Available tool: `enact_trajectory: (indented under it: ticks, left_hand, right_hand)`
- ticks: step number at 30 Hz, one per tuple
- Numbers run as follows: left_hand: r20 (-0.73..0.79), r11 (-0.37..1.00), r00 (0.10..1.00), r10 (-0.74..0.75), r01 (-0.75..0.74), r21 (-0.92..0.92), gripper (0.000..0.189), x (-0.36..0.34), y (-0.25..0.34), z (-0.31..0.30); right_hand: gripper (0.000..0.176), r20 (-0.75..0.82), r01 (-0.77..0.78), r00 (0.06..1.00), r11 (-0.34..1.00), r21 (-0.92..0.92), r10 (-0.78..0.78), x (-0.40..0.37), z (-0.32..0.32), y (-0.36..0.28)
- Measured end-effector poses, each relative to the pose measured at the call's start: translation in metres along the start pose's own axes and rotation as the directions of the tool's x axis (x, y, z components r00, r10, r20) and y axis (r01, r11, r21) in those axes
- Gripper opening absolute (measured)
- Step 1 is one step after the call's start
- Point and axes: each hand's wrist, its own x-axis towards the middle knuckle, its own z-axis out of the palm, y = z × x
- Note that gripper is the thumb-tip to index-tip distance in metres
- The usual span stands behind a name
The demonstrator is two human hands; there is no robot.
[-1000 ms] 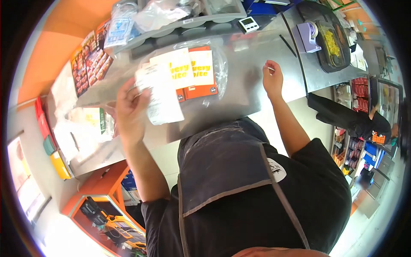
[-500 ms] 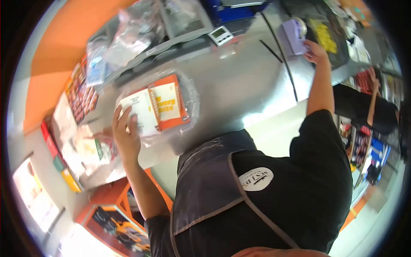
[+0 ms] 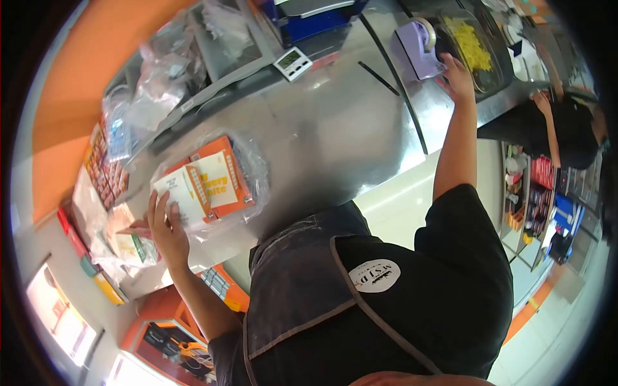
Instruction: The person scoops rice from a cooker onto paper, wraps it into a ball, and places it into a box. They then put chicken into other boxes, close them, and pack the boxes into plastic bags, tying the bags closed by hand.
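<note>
My left hand (image 3: 168, 233) rests with its fingers apart on the near left edge of a white and orange printed box (image 3: 209, 185). Clear plastic wrap (image 3: 256, 172) lies around and under the box on the steel counter (image 3: 309, 135). Far to the right, my right hand (image 3: 456, 74) reaches out to a purple tape dispenser (image 3: 412, 55) that carries a roll of tape. Its fingertips are at the dispenser's right end, near the tape; whether they pinch a tape end is too small to see.
A white digital timer (image 3: 293, 64) stands near grey bins (image 3: 241, 67) holding plastic bags. A dark strip (image 3: 378, 78) lies on the counter. Beyond the dispenser is a tray of yellow pieces (image 3: 468, 45). At right, another person in black (image 3: 566, 132) has both hands near the counter.
The whole view has shifted, so counter items appear further left. My left hand stays at the box and my right hand at the dispenser. The other person's arms have moved.
</note>
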Motion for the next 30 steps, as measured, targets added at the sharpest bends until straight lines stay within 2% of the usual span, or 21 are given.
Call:
enact_trajectory:
  ticks: [1, 3, 7, 9, 10, 12, 14, 15, 16, 17, 18, 19, 20, 21, 22, 24, 26, 27, 28, 29, 30]
  left_hand:
    - [0.002, 0.999, 0.999, -0.033, 0.033, -0.017, 0.03, 0.001, 0.004, 0.0]
    - [0.02, 0.996, 0.996, -0.085, 0.085, -0.018, 0.03, -0.003, 0.007, -0.003]
    - [0.031, 0.996, 0.996, -0.087, 0.088, -0.01, 0.03, -0.001, 0.006, -0.003]
    - [0.028, 0.997, 0.997, -0.077, 0.078, -0.014, 0.031, -0.001, 0.004, -0.003]
    - [0.027, 0.997, 0.997, -0.076, 0.076, -0.013, 0.031, -0.001, 0.004, -0.003]
    - [0.024, 0.994, 0.994, -0.107, 0.107, -0.016, 0.031, -0.002, 0.005, -0.003]
    - [0.021, 0.997, 0.997, -0.078, 0.078, -0.018, 0.031, -0.001, -0.003, -0.002]
    - [0.018, 0.998, 0.998, -0.053, 0.053, -0.018, 0.031, -0.002, -0.007, -0.002]
    - [0.011, 0.998, 0.999, -0.053, 0.053, -0.04, 0.031, -0.002, -0.01, -0.001]
    - [-0.014, 0.999, 1.0, -0.011, 0.011, 0.051, 0.031, -0.003, -0.015, -0.002]
    - [-0.027, 0.987, 0.999, 0.029, -0.025, 0.16, 0.031, -0.005, -0.019, -0.004]
    - [-0.018, 0.991, 1.0, -0.004, 0.007, 0.135, 0.03, -0.004, -0.008, -0.008]
    - [-0.032, 0.985, 0.999, 0.036, -0.03, 0.169, 0.03, -0.003, 0.0, -0.01]
    - [-0.043, 0.989, 0.999, 0.015, -0.008, 0.145, 0.029, -0.004, 0.004, -0.011]
    - [-0.03, 0.99, 1.0, -0.004, 0.008, 0.137, 0.029, -0.003, 0.004, -0.011]
    - [-0.068, 0.997, 0.997, -0.048, 0.052, 0.062, 0.028, -0.002, 0.01, -0.008]
    - [-0.081, 0.999, 0.996, -0.031, 0.03, -0.017, 0.028, -0.004, 0.006, -0.006]
    - [-0.096, 1.0, 0.995, -0.024, 0.023, -0.013, 0.027, -0.004, 0.007, -0.007]
    - [-0.101, 0.999, 0.994, -0.041, 0.039, -0.023, 0.027, -0.004, 0.005, -0.008]
    - [-0.089, 0.999, 0.996, -0.032, 0.031, -0.015, 0.027, -0.003, 0.003, -0.01]
    - [-0.078, 1.0, 0.997, -0.022, 0.022, -0.004, 0.027, -0.002, 0.003, -0.012]
  right_hand:
    - [0.037, -0.015, -0.007, 1.0, 1.0, 0.007, 0.007, 0.011, -0.001, -0.004]
    - [0.035, 0.11, -0.229, 0.964, 0.965, -0.13, 0.243, 0.036, 0.0, -0.003]
    - [0.031, 0.195, -0.249, 0.95, 0.968, 0.011, 0.242, 0.05, -0.013, 0.012]
    - [0.03, 0.08, -0.019, 0.997, 0.945, 0.327, -0.007, 0.021, -0.013, 0.013]
    - [0.03, 0.079, -0.019, 0.997, 0.944, 0.329, -0.008, 0.008, -0.017, 0.018]
    - [0.031, -0.142, -0.005, 0.99, 0.989, 0.151, 0.026, -0.007, -0.02, 0.037]
    - [0.034, -0.144, -0.115, 0.979, 0.975, 0.192, 0.144, 0.003, -0.011, 0.062]
    - [0.031, -0.109, -0.084, 0.988, 0.975, 0.207, 0.108, 0.029, -0.01, 0.091]
    - [0.033, -0.028, 0.185, 0.964, 0.743, -0.643, -0.264, 0.046, -0.02, 0.106]
    - [0.035, 0.337, 0.318, 0.838, -0.117, -0.941, -0.43, 0.061, -0.023, 0.116]
    - [0.04, 0.269, 0.254, 0.891, -0.088, -0.963, -0.366, 0.059, -0.018, 0.119]
    - [0.043, 0.387, 0.335, 0.857, -0.202, -0.92, -0.34, 0.068, -0.022, 0.122]
    - [0.036, 0.302, 0.284, 0.868, -0.105, -0.953, -0.395, 0.055, -0.022, 0.112]
    - [0.033, -0.111, 0.18, 0.924, 0.671, -0.72, -0.367, 0.055, -0.029, 0.124]
    - [0.029, -0.165, 0.224, 0.87, 0.671, -0.707, -0.465, 0.027, -0.014, 0.107]
    - [0.025, 0.071, 0.398, 0.897, 0.725, -0.562, -0.436, -0.08, 0.056, 0.023]
    - [0.019, 0.47, 0.483, 0.801, 0.864, -0.144, -0.369, -0.143, 0.142, -0.008]
    - [0.017, 0.682, 0.544, 0.646, 0.833, -0.097, -0.342, -0.185, 0.186, -0.037]
    - [0.019, 0.873, 0.537, 0.415, 0.844, -0.008, -0.256, -0.207, 0.228, -0.053]
    - [0.018, 0.947, 0.579, 0.198, 0.81, 0.096, -0.254, -0.233, 0.27, -0.068]
    - [0.02, 0.957, 0.689, 0.043, 0.702, 0.179, -0.287, -0.256, 0.305, -0.084]
